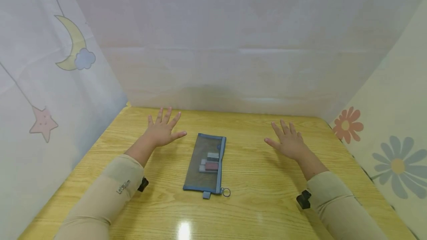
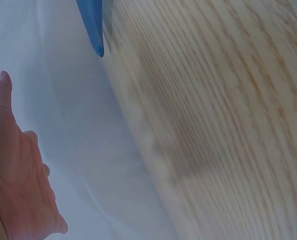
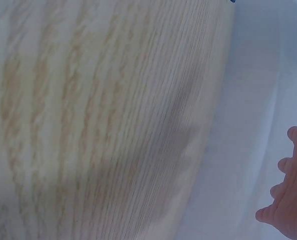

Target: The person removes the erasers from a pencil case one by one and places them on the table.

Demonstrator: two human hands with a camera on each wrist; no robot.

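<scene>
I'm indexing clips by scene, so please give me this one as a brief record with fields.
surface: yellow wood-grain table
main item: blue-edged, see-through mesh zip pouch, lying flat between the hands
contents: small pale blocks and a small reddish block; exact items unclear
attachment: small round ring at the zip's near end
left hand: fingers spread, holding nothing
right hand: fingers spread, holding nothing
backdrop: pale sheets on three sides

Soft, even light; small white glare on table (image 1: pixel 257 203).
Diffuse shadows, bluish cast, softened detail in both wrist views.
</scene>
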